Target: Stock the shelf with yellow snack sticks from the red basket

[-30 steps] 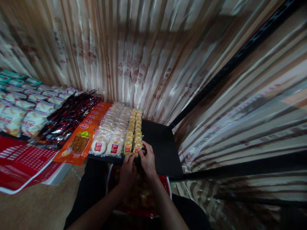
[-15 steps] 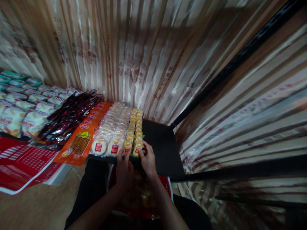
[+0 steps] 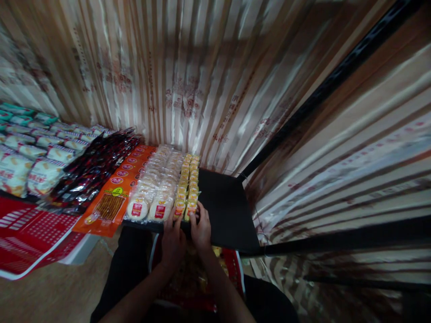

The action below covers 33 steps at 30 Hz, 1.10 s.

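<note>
Two narrow rows of small yellow snack packets (image 3: 193, 180) run front to back on a black shelf (image 3: 229, 211). My left hand (image 3: 173, 240) grips the front packet of the left row (image 3: 179, 208), fingertips at its lower edge. With thumb and fingers around it, my right hand (image 3: 201, 229) holds the front packet of the right row (image 3: 191, 206) at its right side. Both hands partly cover these packets. Just left stand two rows of round white crackers (image 3: 160, 208) in clear wrappers. Below my forearms is a red basket (image 3: 239, 273) with yellowish packets inside, dimly lit.
Orange snack bags (image 3: 109, 208), dark shiny packets (image 3: 89, 172) and white bags (image 3: 45, 177) line the shelf to the left. A red perforated basket (image 3: 30, 237) stands at lower left. Black poles (image 3: 319, 101) and a striped curtain (image 3: 188, 67) border the shelf.
My right hand has shifted slightly left, drawing in closer to the right yellow row, whose front packet now sits nearer the left row. My left hand stays nearly in place.
</note>
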{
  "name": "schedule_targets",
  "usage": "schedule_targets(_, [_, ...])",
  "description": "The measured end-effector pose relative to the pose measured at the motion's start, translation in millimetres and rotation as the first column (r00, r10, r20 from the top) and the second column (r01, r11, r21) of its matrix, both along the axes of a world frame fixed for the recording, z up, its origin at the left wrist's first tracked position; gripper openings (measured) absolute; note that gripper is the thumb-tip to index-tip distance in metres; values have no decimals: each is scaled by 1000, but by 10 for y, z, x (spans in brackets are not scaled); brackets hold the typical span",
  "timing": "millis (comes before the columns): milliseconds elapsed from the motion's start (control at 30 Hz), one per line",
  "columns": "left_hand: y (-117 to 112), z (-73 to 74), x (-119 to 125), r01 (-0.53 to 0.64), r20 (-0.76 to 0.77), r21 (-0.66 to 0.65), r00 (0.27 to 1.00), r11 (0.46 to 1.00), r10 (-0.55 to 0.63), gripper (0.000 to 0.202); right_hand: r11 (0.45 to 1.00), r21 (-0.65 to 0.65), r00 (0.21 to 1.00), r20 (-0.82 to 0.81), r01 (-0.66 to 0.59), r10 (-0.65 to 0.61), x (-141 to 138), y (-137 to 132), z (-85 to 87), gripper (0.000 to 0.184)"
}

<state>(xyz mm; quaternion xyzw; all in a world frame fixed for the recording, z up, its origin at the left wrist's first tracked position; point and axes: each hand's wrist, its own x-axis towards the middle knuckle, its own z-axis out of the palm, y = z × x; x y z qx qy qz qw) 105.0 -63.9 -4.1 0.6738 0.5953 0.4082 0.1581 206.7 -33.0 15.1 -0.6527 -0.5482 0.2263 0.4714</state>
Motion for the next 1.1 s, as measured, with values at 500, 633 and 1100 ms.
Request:
schedule_targets(500, [-187,99,-102,50,71,-3,996,999,-49,34,991,108,997,-10,82,-82,29,-337,-25,39])
schedule_targets(633, [-414,-37,-162,187,50,-40,981,982,-185,30,999,13,999,12,47,-48,131,-762,-167,32])
schedule_targets(1100, [-561,-641,77,241,24,-472,965,848,-260,39,912,-410,961,252,-1,114,480,-912,-909,38])
